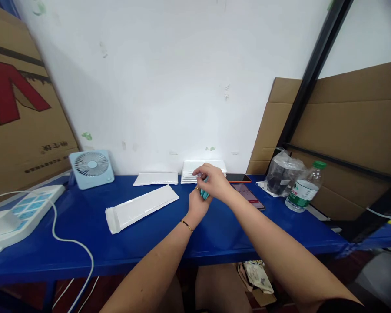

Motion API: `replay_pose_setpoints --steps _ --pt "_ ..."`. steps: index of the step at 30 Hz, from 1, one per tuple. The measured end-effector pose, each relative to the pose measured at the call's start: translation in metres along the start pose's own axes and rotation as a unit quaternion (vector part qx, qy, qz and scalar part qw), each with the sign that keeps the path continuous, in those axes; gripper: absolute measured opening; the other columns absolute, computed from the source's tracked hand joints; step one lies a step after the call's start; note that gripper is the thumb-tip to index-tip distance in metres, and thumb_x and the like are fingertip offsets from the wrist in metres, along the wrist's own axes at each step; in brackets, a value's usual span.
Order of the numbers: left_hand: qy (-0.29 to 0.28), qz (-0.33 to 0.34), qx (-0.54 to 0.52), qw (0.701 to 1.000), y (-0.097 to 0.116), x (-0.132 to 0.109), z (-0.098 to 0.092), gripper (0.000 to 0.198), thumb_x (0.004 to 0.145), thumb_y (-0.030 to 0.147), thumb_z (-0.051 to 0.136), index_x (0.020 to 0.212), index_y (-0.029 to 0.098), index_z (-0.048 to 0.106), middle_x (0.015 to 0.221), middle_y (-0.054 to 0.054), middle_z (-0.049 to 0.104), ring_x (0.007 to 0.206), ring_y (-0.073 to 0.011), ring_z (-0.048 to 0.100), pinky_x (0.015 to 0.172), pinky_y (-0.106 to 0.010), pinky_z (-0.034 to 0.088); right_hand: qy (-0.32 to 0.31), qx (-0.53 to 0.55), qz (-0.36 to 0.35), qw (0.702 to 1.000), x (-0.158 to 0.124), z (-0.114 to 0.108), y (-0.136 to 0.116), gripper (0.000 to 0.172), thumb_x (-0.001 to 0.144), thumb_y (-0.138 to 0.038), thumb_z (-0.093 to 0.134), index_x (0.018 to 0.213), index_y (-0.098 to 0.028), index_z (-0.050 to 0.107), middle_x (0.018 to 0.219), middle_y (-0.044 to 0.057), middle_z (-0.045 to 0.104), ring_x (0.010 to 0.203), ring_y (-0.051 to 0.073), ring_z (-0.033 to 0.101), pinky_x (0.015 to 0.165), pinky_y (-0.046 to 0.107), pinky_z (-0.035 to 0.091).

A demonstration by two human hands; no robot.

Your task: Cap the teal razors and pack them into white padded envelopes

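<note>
Above the blue table, my left hand (199,205) is closed round a small teal object (204,193), mostly hidden by fingers, so its kind does not show. My right hand (215,181) reaches over from the right, its fingers bent and its thumb against the upper end of the same object. Just behind both hands is a stack of white padded envelopes (204,165). To the left, a long white padded envelope (143,206) lies slanted on the table, and another white envelope (155,178) rests flat near the wall.
A light blue fan (91,168) and a white power strip (35,206) with a cable stand left. Right of my hands are a phone (247,195), a second phone (238,178), a plastic-wrapped dark cup (279,174) and a green-capped bottle (303,189). Cardboard flanks both sides.
</note>
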State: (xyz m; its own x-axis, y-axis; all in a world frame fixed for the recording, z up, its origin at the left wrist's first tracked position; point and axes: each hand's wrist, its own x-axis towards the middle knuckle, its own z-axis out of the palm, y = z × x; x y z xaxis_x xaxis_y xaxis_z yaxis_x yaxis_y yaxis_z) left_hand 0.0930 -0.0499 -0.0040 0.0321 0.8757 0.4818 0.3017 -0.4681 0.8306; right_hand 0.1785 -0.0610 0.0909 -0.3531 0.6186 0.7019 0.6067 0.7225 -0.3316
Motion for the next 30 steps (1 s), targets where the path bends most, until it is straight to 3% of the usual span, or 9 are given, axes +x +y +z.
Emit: replay_pose_setpoints --steps 7,12,14,16,18,22,24,28,30 --pt "-0.032 -0.100 -0.038 0.994 -0.019 -0.006 0.006 0.010 0.057 0.011 0.060 0.063 0.015 0.052 0.056 0.000 0.058 0.054 -0.0140 0.054 0.049 -0.022 0.034 -0.026 -0.016 0.067 0.997 -0.021 0.029 0.021 0.018 0.074 -0.012 0.053 0.084 -0.022 0.065 0.082 0.001 0.066 0.076 0.016 0.059 0.068 0.027 0.043" --pt "-0.058 -0.141 -0.102 0.983 -0.016 -0.006 -0.001 0.015 0.061 0.018 0.062 0.063 0.017 0.048 0.049 0.005 0.047 0.045 -0.0080 0.043 0.046 -0.021 0.029 -0.026 0.053 0.073 0.996 -0.016 0.028 0.020 0.015 0.076 -0.018 0.056 0.087 -0.022 0.065 0.083 0.002 0.065 0.079 0.017 0.059 0.073 0.030 0.043" --pt "-0.082 -0.158 -0.143 0.974 -0.016 -0.006 -0.003 0.019 0.067 0.030 0.061 0.068 0.018 0.047 0.048 0.007 0.041 0.042 -0.0061 0.038 0.044 -0.020 0.028 0.009 0.142 0.103 0.984 -0.015 0.022 0.024 0.027 0.074 -0.024 0.061 0.101 -0.023 0.061 0.091 0.003 0.064 0.086 0.018 0.058 0.078 0.031 0.044" --pt "-0.127 -0.180 -0.187 0.957 -0.016 -0.005 -0.006 0.025 0.074 0.042 0.053 0.069 0.019 0.044 0.046 0.010 0.031 0.037 -0.0048 0.030 0.041 -0.019 0.026 0.038 0.265 0.159 0.950 -0.020 0.018 0.030 0.050 0.069 -0.029 0.068 0.116 -0.025 0.052 0.100 0.004 0.062 0.092 0.018 0.058 0.081 0.032 0.044" --pt "-0.190 -0.203 -0.221 0.935 -0.016 -0.005 -0.009 0.029 0.076 0.045 0.050 0.065 0.019 0.042 0.044 0.011 0.025 0.034 -0.0039 0.024 0.039 -0.019 0.024 -0.019 0.389 0.213 0.896 -0.029 0.018 0.036 0.058 0.064 -0.028 0.072 0.117 -0.024 0.050 0.101 0.004 0.062 0.093 0.018 0.058 0.081 0.032 0.045" --pt "-0.310 -0.242 -0.238 0.888 -0.016 -0.007 -0.015 0.026 0.064 0.030 0.063 0.057 0.017 0.042 0.041 0.010 0.032 0.033 -0.0033 0.026 0.038 -0.020 0.028 -0.180 0.535 0.254 0.785 -0.048 0.034 0.039 0.026 0.060 -0.026 0.073 0.080 -0.015 0.061 0.082 0.006 0.067 0.085 0.022 0.063 0.077 0.034 0.047" --pt "-0.319 -0.247 -0.240 0.883 -0.016 -0.007 -0.016 0.021 0.064 0.026 0.063 0.059 0.016 0.045 0.043 0.008 0.037 0.035 -0.0043 0.032 0.040 -0.020 0.030 -0.120 0.558 0.279 0.772 -0.050 0.046 0.038 0.019 0.061 -0.026 0.071 0.069 -0.014 0.058 0.073 0.005 0.068 0.077 0.022 0.064 0.071 0.034 0.049" --pt "-0.252 -0.242 -0.228 0.909 -0.017 -0.005 -0.012 0.014 0.065 0.018 0.059 0.069 0.017 0.046 0.051 0.007 0.042 0.043 -0.0047 0.038 0.044 -0.018 0.026 0.125 0.512 0.350 0.775 -0.043 0.067 0.044 0.016 0.063 -0.027 0.068 0.067 -0.015 0.058 0.060 0.003 0.066 0.061 0.021 0.064 0.060 0.031 0.050" --pt "-0.231 -0.245 -0.220 0.916 -0.017 -0.003 -0.010 0.015 0.065 0.017 0.059 0.069 0.018 0.044 0.052 0.008 0.041 0.042 -0.0038 0.034 0.044 -0.018 0.023 0.178 0.514 0.364 0.756 -0.042 0.070 0.048 0.017 0.062 -0.026 0.069 0.068 -0.015 0.058 0.060 0.002 0.065 0.061 0.020 0.064 0.060 0.031 0.050"
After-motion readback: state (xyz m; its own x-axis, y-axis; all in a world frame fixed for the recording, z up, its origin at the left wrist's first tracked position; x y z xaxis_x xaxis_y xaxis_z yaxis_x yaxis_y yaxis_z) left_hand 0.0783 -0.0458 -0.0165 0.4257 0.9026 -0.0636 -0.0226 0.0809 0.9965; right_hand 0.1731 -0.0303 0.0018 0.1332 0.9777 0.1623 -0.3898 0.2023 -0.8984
